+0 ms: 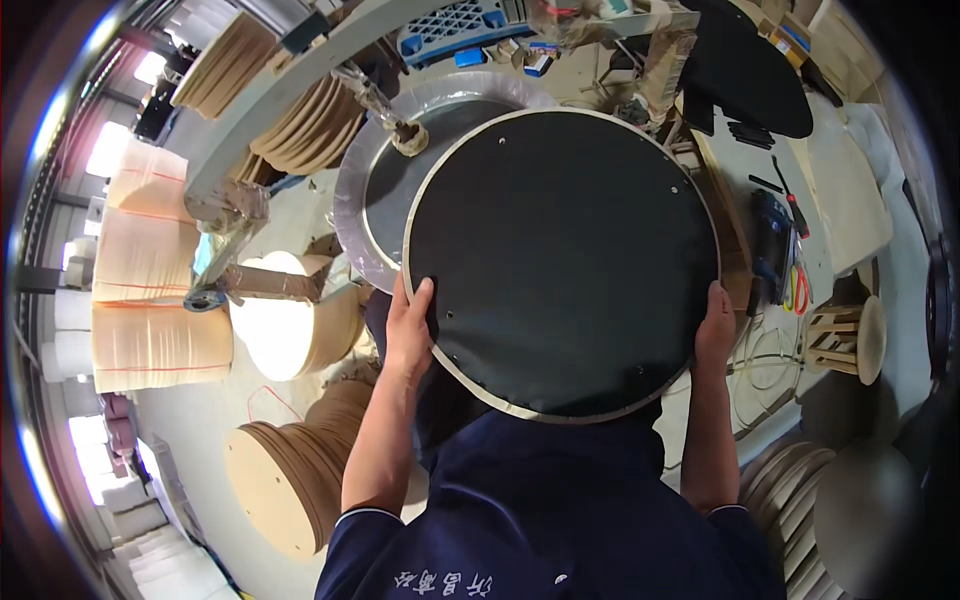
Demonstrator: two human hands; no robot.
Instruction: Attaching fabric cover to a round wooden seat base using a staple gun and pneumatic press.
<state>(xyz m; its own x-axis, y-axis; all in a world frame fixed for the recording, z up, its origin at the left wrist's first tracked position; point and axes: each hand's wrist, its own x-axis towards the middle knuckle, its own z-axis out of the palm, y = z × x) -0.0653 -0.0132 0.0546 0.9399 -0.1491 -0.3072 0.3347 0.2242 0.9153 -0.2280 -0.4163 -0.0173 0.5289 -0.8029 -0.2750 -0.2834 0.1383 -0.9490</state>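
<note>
A large round panel (565,250), covered in black material with a pale rim and a few small holes, is held up in front of my body. My left hand (408,325) grips its left edge, the thumb lying over the black face. On the opposite side, my right hand (715,328) clasps the right edge, thumb toward the face and fingers mostly hidden behind. Beyond the panel, partly covered by it, is a round dark plate (390,185) with a clear plastic-wrapped rim. A metal arm with a taped tip (409,138) reaches over that plate.
Stacked wooden discs (275,490) stand at lower left, with pale wrapped rolls (150,270) farther left. On the right-hand bench lie a cordless drill (770,240), a screwdriver (795,205), scissors (798,285) and black sheet material (745,70). A small wooden stool (845,338) is nearby.
</note>
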